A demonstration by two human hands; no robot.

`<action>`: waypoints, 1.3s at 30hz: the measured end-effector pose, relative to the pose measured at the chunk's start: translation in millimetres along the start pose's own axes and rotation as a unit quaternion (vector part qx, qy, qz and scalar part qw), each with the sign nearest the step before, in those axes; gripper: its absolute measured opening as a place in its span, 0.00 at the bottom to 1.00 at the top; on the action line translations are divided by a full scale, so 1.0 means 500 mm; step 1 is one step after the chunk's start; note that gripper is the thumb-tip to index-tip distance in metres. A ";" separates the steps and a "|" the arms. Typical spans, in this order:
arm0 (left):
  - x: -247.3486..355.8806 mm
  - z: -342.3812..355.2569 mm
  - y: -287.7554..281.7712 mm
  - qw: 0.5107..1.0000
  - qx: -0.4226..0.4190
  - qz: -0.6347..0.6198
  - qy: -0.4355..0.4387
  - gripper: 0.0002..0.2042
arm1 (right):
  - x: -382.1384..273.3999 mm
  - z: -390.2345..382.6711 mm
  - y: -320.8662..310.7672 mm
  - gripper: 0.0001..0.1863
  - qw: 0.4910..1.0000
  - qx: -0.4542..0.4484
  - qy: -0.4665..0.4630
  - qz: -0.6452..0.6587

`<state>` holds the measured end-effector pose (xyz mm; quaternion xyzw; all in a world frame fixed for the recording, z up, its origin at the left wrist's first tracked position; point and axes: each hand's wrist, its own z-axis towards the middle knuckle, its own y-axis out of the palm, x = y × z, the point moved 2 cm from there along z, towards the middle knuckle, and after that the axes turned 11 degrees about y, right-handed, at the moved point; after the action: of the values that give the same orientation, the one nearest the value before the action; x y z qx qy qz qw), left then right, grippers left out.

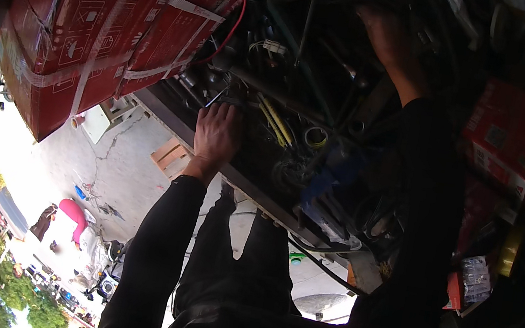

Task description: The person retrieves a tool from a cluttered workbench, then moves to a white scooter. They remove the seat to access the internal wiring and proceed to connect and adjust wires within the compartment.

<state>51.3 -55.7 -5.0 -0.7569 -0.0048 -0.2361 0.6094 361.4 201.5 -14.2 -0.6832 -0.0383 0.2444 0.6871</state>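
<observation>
My left hand is at the near left edge of a dark tool tray, fingers curled beside a thin shiny rod; what they hold is unclear. My right hand reaches into the shadowed clutter at the top, its fingertips lost in the dark. Between and around the hands lie metal bars and tools, yellow-handled pliers, a ring-shaped piece, a red cable, a blue item and tangled dark hoses.
A large strapped red carton stands at upper left, more red boxes at right. Below are the concrete floor, my legs, a wooden piece and cables. Outside, a person in pink, vehicles and trees show.
</observation>
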 end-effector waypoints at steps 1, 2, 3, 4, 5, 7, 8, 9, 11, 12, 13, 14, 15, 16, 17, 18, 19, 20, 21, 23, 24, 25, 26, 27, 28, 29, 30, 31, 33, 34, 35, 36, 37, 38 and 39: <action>-0.001 0.007 -0.002 1.000 -0.001 -0.002 0.005 0.10 | -0.033 -0.007 -0.045 0.12 0.994 0.023 0.064 0.087; 0.000 0.008 -0.003 1.000 -0.001 -0.003 0.008 0.10 | -0.065 -0.018 -0.082 0.13 0.976 0.046 0.125 0.175; -0.001 0.011 -0.002 1.000 0.005 0.000 0.012 0.10 | -0.092 -0.029 -0.112 0.13 0.951 0.065 0.172 0.248; -0.003 0.009 0.002 1.000 0.013 0.003 0.012 0.10 | -0.120 -0.042 -0.133 0.14 0.919 0.081 0.216 0.320; -0.006 0.007 0.006 1.000 0.020 0.006 0.011 0.09 | -0.138 -0.056 -0.154 0.15 0.879 0.096 0.256 0.390; -0.008 0.007 0.006 0.998 0.057 0.001 0.032 0.09 | -0.179 -0.089 -0.194 0.19 0.817 0.028 0.279 0.504; -0.011 0.008 0.006 0.996 0.082 -0.009 0.038 0.09 | -0.219 -0.106 -0.215 0.20 0.762 -0.013 0.291 0.578; -0.013 -0.004 0.004 0.994 0.103 -0.020 0.042 0.09 | -0.267 -0.138 -0.232 0.21 0.699 -0.059 0.304 0.645; -0.009 -0.030 -0.022 0.979 0.173 -0.059 0.086 0.08 | -0.366 -0.198 -0.257 0.22 0.684 -0.105 0.294 0.659; 0.000 -0.062 -0.035 0.970 0.210 -0.100 0.064 0.08 | -0.416 -0.214 -0.266 0.22 0.680 -0.129 0.282 0.665; 0.013 -0.107 -0.052 0.958 0.246 -0.142 0.041 0.07 | -0.475 -0.238 -0.273 0.21 0.681 -0.139 0.291 0.658; 0.028 -0.169 -0.069 0.929 0.301 -0.217 0.006 0.06 | -0.534 -0.270 -0.273 0.20 0.705 -0.141 0.295 0.630; 0.046 -0.246 -0.079 0.888 0.326 -0.317 -0.068 0.07 | -0.596 -0.300 -0.262 0.18 0.727 -0.150 0.289 0.605; 0.060 -0.325 -0.101 0.815 0.303 -0.464 -0.169 0.09 | -0.657 -0.332 -0.241 0.17 0.747 -0.171 0.290 0.573; 0.066 -0.387 -0.121 0.777 0.270 -0.528 -0.213 0.11 | -0.692 -0.363 -0.205 0.15 0.741 -0.190 0.317 0.561; 0.070 -0.477 -0.124 0.761 0.262 -0.557 -0.205 0.11 | -0.769 -0.409 -0.170 0.14 0.749 -0.219 0.323 0.536; 0.070 -0.566 -0.122 0.741 0.260 -0.588 -0.197 0.12 | -0.844 -0.453 -0.132 0.12 0.761 -0.249 0.322 0.506; 0.062 -0.653 -0.130 0.750 0.235 -0.576 -0.225 0.12 | -0.931 -0.495 -0.101 0.12 0.741 -0.295 0.316 0.513; 0.059 -0.737 -0.136 0.756 0.207 -0.568 -0.252 0.13 | -1.020 -0.545 -0.073 0.11 0.722 -0.339 0.314 0.515; 0.049 -0.902 -0.126 0.749 0.254 -0.530 -0.305 0.14 | -1.171 -0.640 -0.023 0.12 0.729 -0.420 0.274 0.467; 0.044 -0.986 -0.112 0.736 0.290 -0.525 -0.314 0.14 | -1.251 -0.679 -0.013 0.13 0.730 -0.441 0.248 0.459; 0.039 -1.071 -0.111 0.720 0.327 -0.517 -0.327 0.14 | -1.321 -0.714 -0.002 0.17 0.730 -0.467 0.219 0.448; 0.028 -1.153 -0.133 0.714 0.304 -0.519 -0.358 0.13 | -1.391 -0.750 0.010 0.20 0.727 -0.494 0.215 0.426; 0.022 -1.235 -0.160 0.702 0.307 -0.521 -0.377 0.12 | -1.458 -0.787 0.020 0.24 0.725 -0.520 0.211 0.401; 0.022 -1.316 -0.164 0.709 0.303 -0.512 -0.378 0.12 | -1.516 -0.831 0.038 0.32 0.697 -0.549 0.230 0.399; 0.032 -1.395 -0.163 0.713 0.300 -0.504 -0.385 0.12 | -1.584 -0.862 0.038 0.36 0.664 -0.587 0.236 0.399; 0.048 -1.469 -0.157 0.666 0.350 -0.538 -0.381 0.11 | -1.665 -0.897 0.035 0.36 0.651 -0.598 0.218 0.414; 0.064 -1.539 -0.152 0.578 0.428 -0.569 -0.398 0.10 | -1.744 -0.927 0.030 0.36 0.640 -0.603 0.204 0.431; 0.082 -1.650 -0.146 0.386 0.579 -0.603 -0.390 0.10 | -1.876 -0.999 0.031 0.29 0.647 -0.670 0.087 0.353; 0.079 -1.729 -0.189 0.314 0.567 -0.625 -0.435 0.10 | -1.945 -1.042 0.025 0.27 0.640 -0.701 0.020 0.314; 0.074 -1.796 -0.206 0.268 0.622 -0.597 -0.430 0.10 | -2.004 -1.088 0.013 0.25 0.628 -0.728 -0.043 0.271; 0.078 -1.850 -0.213 0.217 0.673 -0.568 -0.422 0.10 | -2.053 -1.131 0.008 0.23 0.605 -0.753 -0.101 0.240; 0.088 -1.900 -0.220 0.162 0.714 -0.541 -0.413 0.10 | -2.097 -1.178 0.001 0.22 0.580 -0.774 -0.150 0.205; 0.094 -1.948 -0.228 0.144 0.750 -0.513 -0.392 0.10 | -2.157 -1.220 -0.033 0.18 0.551 -0.793 -0.165 0.201; 0.102 -1.983 -0.235 0.126 0.784 -0.483 -0.369 0.10 | -2.185 -1.258 -0.061 0.18 0.533 -0.805 -0.165 0.204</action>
<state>-286.6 -956.7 266.3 0.2978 -0.7762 -0.0410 0.5542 -345.5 -799.6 282.3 -0.8843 -0.1907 0.3522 -0.2400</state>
